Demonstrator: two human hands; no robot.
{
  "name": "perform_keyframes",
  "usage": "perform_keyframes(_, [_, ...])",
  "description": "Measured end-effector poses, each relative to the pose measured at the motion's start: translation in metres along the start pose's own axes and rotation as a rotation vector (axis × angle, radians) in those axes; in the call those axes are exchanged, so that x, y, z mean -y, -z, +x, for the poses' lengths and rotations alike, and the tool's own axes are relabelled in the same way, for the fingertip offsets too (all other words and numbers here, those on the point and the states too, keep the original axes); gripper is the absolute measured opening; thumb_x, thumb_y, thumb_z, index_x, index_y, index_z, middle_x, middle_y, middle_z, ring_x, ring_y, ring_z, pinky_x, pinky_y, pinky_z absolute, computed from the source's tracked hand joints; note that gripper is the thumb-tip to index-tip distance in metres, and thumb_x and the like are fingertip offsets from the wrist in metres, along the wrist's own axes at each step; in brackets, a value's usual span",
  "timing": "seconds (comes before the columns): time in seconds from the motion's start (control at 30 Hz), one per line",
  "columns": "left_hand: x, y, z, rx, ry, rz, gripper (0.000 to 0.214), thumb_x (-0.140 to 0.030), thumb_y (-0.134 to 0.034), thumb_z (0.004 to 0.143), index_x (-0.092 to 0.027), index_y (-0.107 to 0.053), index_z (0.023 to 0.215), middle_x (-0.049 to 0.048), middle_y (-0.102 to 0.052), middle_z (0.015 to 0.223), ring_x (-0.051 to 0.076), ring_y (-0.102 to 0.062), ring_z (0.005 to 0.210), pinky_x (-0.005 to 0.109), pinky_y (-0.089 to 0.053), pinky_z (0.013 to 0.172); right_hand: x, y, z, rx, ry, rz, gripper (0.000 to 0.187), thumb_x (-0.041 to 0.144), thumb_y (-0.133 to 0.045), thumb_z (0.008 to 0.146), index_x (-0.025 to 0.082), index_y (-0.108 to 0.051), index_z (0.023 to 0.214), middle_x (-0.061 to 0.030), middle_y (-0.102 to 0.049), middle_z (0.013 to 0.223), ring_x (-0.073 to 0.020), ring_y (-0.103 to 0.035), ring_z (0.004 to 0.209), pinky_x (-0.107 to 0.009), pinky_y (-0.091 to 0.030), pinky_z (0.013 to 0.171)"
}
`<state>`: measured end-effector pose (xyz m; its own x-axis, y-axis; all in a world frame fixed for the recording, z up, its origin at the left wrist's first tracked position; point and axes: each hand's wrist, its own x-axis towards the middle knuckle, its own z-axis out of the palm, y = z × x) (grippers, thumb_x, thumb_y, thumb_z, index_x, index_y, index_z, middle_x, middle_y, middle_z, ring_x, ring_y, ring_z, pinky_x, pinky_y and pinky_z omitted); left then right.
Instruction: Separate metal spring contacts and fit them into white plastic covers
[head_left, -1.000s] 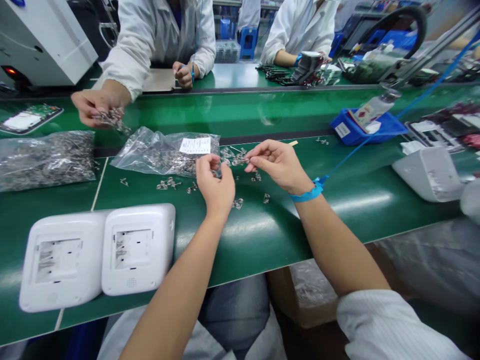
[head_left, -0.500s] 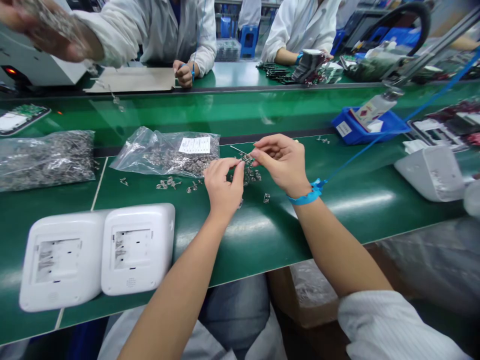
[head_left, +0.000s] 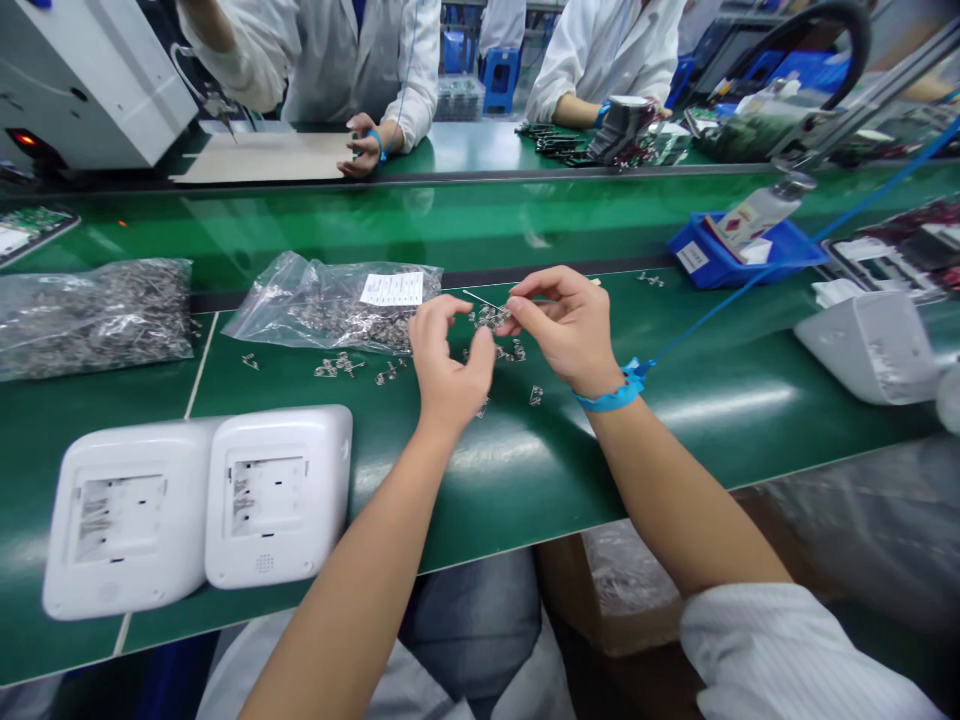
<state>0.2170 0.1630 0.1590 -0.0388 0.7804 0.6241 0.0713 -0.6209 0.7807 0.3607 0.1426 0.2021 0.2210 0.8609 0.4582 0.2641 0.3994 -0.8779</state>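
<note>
My right hand [head_left: 566, 325], with a blue wrist strap [head_left: 611, 398], pinches a small tangle of wire battery springs [head_left: 491, 316]. A thin, straight metal piece [head_left: 480, 298] sticks out leftward from those fingertips; its kind is unclear. Close to the tangle's left side, my left hand [head_left: 450, 360] has its thumb and fingers spread, with nothing visible between them. More loose springs [head_left: 337, 366] lie scattered on the green table. Behind my left hand rests a clear plastic bag [head_left: 337, 305] full of springs, bearing a white label.
Two white plastic housings [head_left: 277, 500] with open compartments lie at the left. Another bag of springs [head_left: 97, 315] sits behind them. On the right are a blue bin [head_left: 712, 255] with a bottle and a white scoop-shaped container [head_left: 862, 350]. Co-workers in white coats sit opposite.
My left thumb and fingers have parted and drawn away from the tangle of springs. My right hand stays nearly still. Across the table, a co-worker's raised arm has pulled back.
</note>
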Motion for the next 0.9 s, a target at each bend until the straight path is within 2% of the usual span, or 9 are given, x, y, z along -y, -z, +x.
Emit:
perform_keyframes(0.1, [-0.004, -0.001, -0.001, 0.073, -0.122, 0.083, 0.010, -0.020, -0.062, 0.088, -0.025, -0.063, 0.097, 0.0040, -0.071, 0.103, 0.022, -0.061, 0.102, 0.040, -0.044, 0.094, 0.000, -0.001, -0.001, 0.010, -0.008, -0.003, 0.027, 0.045, -0.083, 0.078, 0.026, -0.065, 0.086, 0.0005, -0.068, 0.079, -0.0150, -0.066, 0.058, -0.035, -0.061, 0.058])
perform_keyframes(0.2, [-0.003, -0.001, -0.001, 0.081, -0.089, 0.103, 0.003, -0.022, -0.064, 0.089, -0.024, -0.065, 0.091, 0.0019, -0.071, 0.089, 0.021, -0.061, 0.090, 0.038, -0.045, 0.087, 0.002, -0.002, -0.002, 0.018, -0.018, 0.017, 0.023, 0.040, -0.083, 0.079, 0.025, -0.067, 0.085, 0.0010, -0.066, 0.076, -0.0145, -0.066, 0.055, -0.035, -0.060, 0.056])
perform_keyframes(0.37, [0.001, -0.002, 0.001, 0.194, -0.089, -0.066, 0.010, -0.022, -0.057, 0.094, -0.024, -0.065, 0.089, 0.0039, -0.070, 0.097, 0.019, -0.063, 0.094, 0.036, -0.049, 0.088, 0.006, 0.001, 0.000, 0.044, -0.033, 0.025, 0.026, 0.045, -0.084, 0.077, 0.024, -0.070, 0.085, 0.0025, -0.065, 0.067, -0.0137, -0.063, 0.052, -0.032, -0.058, 0.054])
perform_keyframes(0.43, [0.002, -0.002, 0.002, 0.238, -0.012, -0.180, 0.011, -0.026, -0.057, 0.094, -0.024, -0.064, 0.086, 0.0041, -0.069, 0.095, 0.018, -0.063, 0.092, 0.034, -0.051, 0.084, 0.006, 0.007, 0.002, 0.082, -0.026, 0.006, 0.028, 0.046, -0.084, 0.076, 0.023, -0.073, 0.087, 0.0020, -0.066, 0.068, -0.0124, -0.062, 0.053, -0.030, -0.056, 0.054])
perform_keyframes(0.53, [0.002, -0.002, 0.002, 0.363, 0.173, -0.429, 0.013, -0.034, -0.061, 0.092, -0.024, -0.065, 0.084, 0.0018, -0.066, 0.087, 0.017, -0.064, 0.084, 0.033, -0.054, 0.081, 0.003, 0.018, 0.005, 0.213, -0.013, 0.060, 0.030, 0.049, -0.085, 0.076, 0.022, -0.077, 0.088, 0.0007, -0.067, 0.071, -0.0103, -0.058, 0.055, -0.027, -0.051, 0.053])
perform_keyframes(0.63, [0.002, 0.000, 0.001, 0.512, 0.369, -0.655, 0.017, -0.040, -0.062, 0.089, -0.024, -0.065, 0.083, 0.0011, -0.066, 0.081, 0.017, -0.067, 0.079, 0.036, -0.057, 0.081, 0.000, 0.023, 0.005, 0.335, -0.034, 0.174, 0.035, 0.054, -0.084, 0.075, 0.021, -0.073, 0.078, 0.0007, -0.064, 0.067, -0.0091, -0.053, 0.051, -0.024, -0.043, 0.047])
perform_keyframes(0.7, [0.000, 0.001, 0.000, 0.572, 0.410, -0.712, 0.018, -0.040, -0.063, 0.089, -0.024, -0.064, 0.083, 0.0016, -0.067, 0.080, 0.019, -0.069, 0.080, 0.037, -0.058, 0.083, -0.001, 0.022, 0.004, 0.370, -0.064, 0.190, 0.038, 0.056, -0.082, 0.077, 0.020, -0.068, 0.072, 0.0009, -0.061, 0.064, -0.0088, -0.050, 0.048, -0.024, -0.040, 0.044])
perform_keyframes(0.8, [-0.002, 0.001, 0.001, 0.524, 0.309, -0.643, 0.018, -0.039, -0.062, 0.091, -0.024, -0.061, 0.081, 0.0011, -0.066, 0.079, 0.018, -0.068, 0.080, 0.036, -0.056, 0.081, 0.002, 0.017, 0.003, 0.328, -0.109, 0.149, 0.045, 0.060, -0.075, 0.083, 0.019, -0.061, 0.067, 0.0020, -0.053, 0.059, -0.0078, -0.044, 0.048, -0.024, -0.037, 0.044])
perform_keyframes(0.9, [-0.004, 0.000, 0.001, 0.339, 0.158, -0.454, 0.017, -0.032, -0.059, 0.093, -0.022, -0.061, 0.080, 0.0028, -0.064, 0.087, 0.016, -0.065, 0.083, 0.033, -0.054, 0.077, 0.007, 0.014, 0.004, 0.273, -0.205, 0.118, 0.055, 0.063, -0.074, 0.082, 0.019, -0.051, 0.057, 0.0044, -0.040, 0.053, -0.0064, -0.034, 0.048, -0.022, -0.027, 0.043])
